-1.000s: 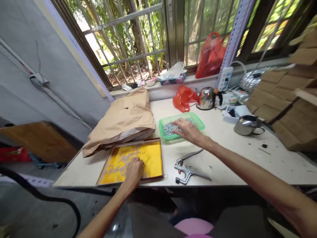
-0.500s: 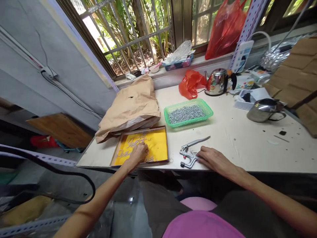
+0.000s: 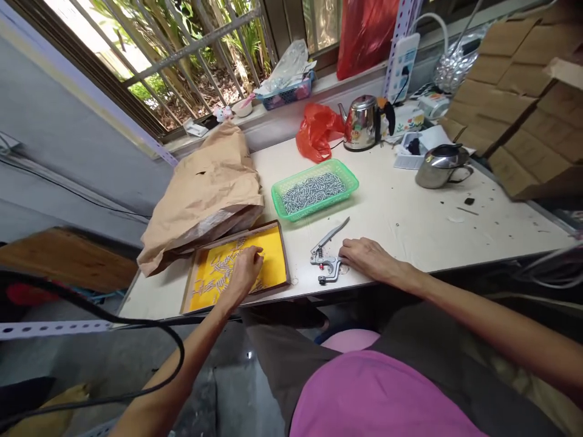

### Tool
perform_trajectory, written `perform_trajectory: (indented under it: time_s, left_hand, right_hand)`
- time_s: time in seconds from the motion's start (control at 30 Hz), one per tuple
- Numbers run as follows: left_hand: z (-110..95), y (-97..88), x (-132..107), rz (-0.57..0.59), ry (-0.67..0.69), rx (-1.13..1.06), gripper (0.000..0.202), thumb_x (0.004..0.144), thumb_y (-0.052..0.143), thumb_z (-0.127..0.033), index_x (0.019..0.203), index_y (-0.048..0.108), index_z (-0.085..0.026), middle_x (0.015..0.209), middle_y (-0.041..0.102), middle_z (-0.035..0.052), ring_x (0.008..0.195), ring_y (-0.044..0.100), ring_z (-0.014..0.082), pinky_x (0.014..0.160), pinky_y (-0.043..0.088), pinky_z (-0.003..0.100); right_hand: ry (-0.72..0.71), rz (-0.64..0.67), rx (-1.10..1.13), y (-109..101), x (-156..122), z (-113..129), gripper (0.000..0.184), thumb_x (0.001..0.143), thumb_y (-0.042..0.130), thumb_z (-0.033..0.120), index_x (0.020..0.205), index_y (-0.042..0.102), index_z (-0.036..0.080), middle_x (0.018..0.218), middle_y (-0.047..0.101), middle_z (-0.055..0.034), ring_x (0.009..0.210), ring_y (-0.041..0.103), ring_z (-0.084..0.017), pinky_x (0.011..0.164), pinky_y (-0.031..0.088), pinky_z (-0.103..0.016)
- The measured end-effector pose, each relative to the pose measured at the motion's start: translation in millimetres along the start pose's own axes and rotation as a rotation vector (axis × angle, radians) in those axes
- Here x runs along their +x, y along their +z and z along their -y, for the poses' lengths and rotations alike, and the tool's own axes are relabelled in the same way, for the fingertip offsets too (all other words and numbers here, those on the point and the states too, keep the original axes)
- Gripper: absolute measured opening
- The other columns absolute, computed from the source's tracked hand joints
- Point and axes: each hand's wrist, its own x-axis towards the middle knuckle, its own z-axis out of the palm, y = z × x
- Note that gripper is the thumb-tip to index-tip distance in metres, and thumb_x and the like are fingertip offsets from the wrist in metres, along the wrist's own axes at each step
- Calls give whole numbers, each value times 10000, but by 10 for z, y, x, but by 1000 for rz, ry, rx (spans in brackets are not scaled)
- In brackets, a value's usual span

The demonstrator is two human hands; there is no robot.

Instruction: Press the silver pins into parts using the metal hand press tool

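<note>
My left hand (image 3: pixel 245 268) hovers over a shallow brown box (image 3: pixel 283 255) lined in yellow, its thumb and fingers drawn together. Whatever they may pinch is too small to make out. Beside and below that hand, small thin metal pins (image 3: pixel 221 265) lie scattered on the yellow lining. To the right, snap pliers (image 3: pixel 328 262) rest on the table with their handles apart and a spring between them. My right hand (image 3: pixel 368 258) is closed at the end of the pliers, its fingers partly hiding a handle. Behind the pliers stands a green basket (image 3: pixel 314 212) of similar small metal pieces.
A large brown paper bag (image 3: pixel 204 188) lies behind the box. Toward the back are a red plastic bag (image 3: pixel 314 133) and a kettle (image 3: pixel 361 124). A steel pot (image 3: pixel 439 167) and cardboard (image 3: pixel 510 91) stand right. A black cable (image 3: pixel 175 346) hangs near my left arm.
The view has swung to the right and tipped down. My left hand has risen a little off the pins, fingers gathered. My right hand stays at the pliers.
</note>
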Motion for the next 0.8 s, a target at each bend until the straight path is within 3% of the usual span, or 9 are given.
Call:
perform_trajectory:
  time_s: [0.1, 0.2, 0.33, 0.47, 0.6, 0.8]
  left_hand:
    - [-284, 63, -68, 149, -185, -351, 206, 747, 588, -237, 912, 665, -140, 686, 650, 12, 557, 585, 125, 569, 476, 242]
    - [-646, 236, -207, 311, -285, -718, 225, 690, 679, -293, 841, 655, -129, 677, 638, 7, 527, 566, 103, 526, 480, 226]
    - [-966, 499, -324, 411, -376, -933, 293, 618, 770, -337, 751, 634, -114, 581, 576, -12, 465, 493, 73, 410, 377, 186]
    - [-1004, 650, -315, 460, -515, -1024, 314, 610, 789, -349, 696, 582, -130, 426, 468, -60, 349, 361, 41, 356, 241, 178]
    - [-1011, 714, -298, 556, -580, -1060, 286, 629, 776, -317, 694, 566, -135, 396, 447, -70, 318, 317, 30, 360, 225, 179]
    - [-1068, 747, -280, 553, -662, -1060, 251, 610, 765, -227, 657, 536, -137, 434, 449, -70, 341, 322, 19, 342, 207, 161]
  right_hand:
    - [18, 16, -6, -16, -10, -8, 197, 964, 468, 236, 905, 638, 156, 947, 619, -68, 827, 589, -173, 714, 354, -286]
    - [32, 10, -1, 6, -12, -7, 187, 963, 465, 226, 920, 632, 155, 956, 615, -69, 822, 583, -171, 711, 349, -287]
    - [36, -30, -12, 70, -3, -12, 161, 951, 471, 189, 917, 625, 156, 938, 611, -63, 812, 571, -170, 700, 336, -288]
    - [32, -65, -2, 136, 1, -26, 144, 941, 479, 166, 910, 619, 155, 922, 600, -63, 808, 555, -170, 703, 326, -294]
    - [13, -111, 25, 208, -9, -56, 146, 938, 463, 146, 900, 602, 166, 929, 589, -61, 820, 536, -175, 710, 317, -300]
    - [-6, -166, 42, 285, -17, -83, 142, 935, 453, 149, 894, 586, 175, 938, 581, -62, 837, 527, -186, 713, 312, -311]
